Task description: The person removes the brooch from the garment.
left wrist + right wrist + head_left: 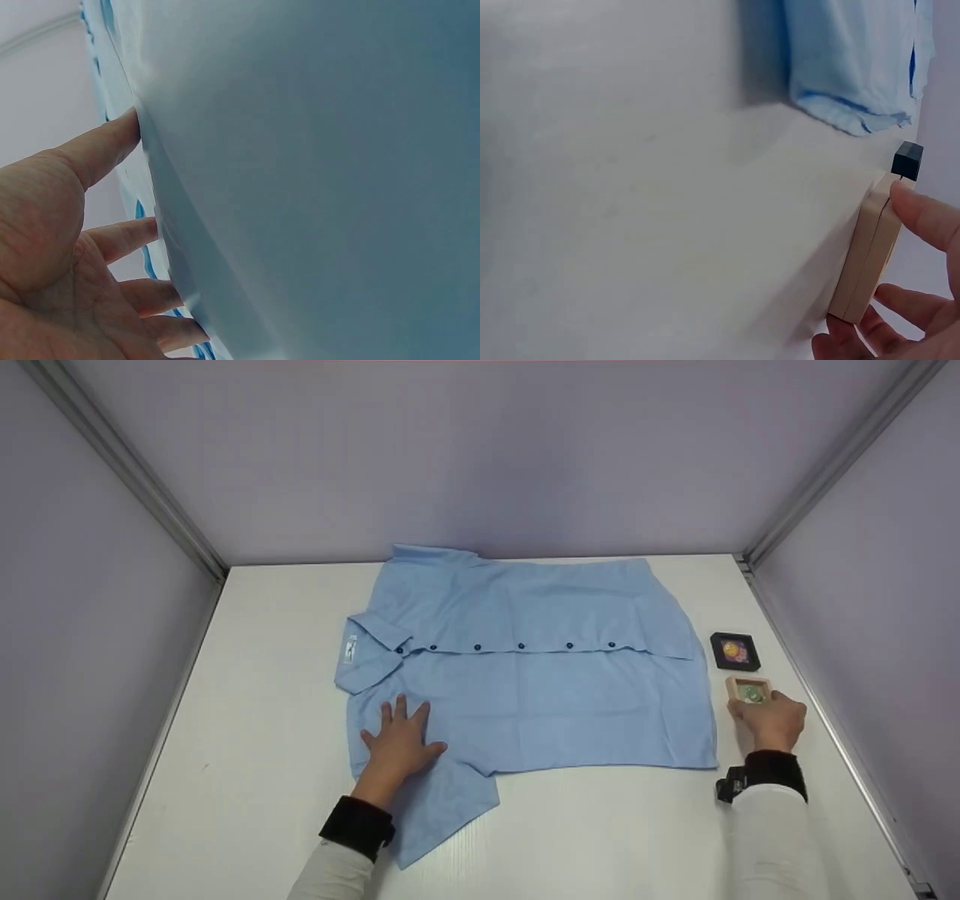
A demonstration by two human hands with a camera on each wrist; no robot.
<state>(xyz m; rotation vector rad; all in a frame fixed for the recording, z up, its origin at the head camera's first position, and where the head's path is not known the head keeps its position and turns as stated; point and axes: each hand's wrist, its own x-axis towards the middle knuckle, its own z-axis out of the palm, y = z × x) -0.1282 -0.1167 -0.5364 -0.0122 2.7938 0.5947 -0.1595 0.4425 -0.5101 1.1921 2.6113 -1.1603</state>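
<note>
A light blue short-sleeved shirt [570, 697] lies flat and buttoned, its collar [375, 652] to the left. My left hand [397, 746] rests on the shirt near the lower sleeve, fingers spread. In the left wrist view its fingertips [127, 127] touch the cloth. At the right, my right hand [776, 720] grips a small light wooden frame [750, 681] with a green picture inside. The right wrist view shows the thumb and fingers around the thick edges of the wooden frame [866, 255]. Just beyond it lies a black frame [735, 651] with a colourful picture.
The white table [262, 720] carries everything. Grey panels, such as the back wall [480, 457], enclose it at the back and both sides. The shirt's upper sleeve [431, 553] reaches the back edge. Black bands [360, 825] circle both wrists.
</note>
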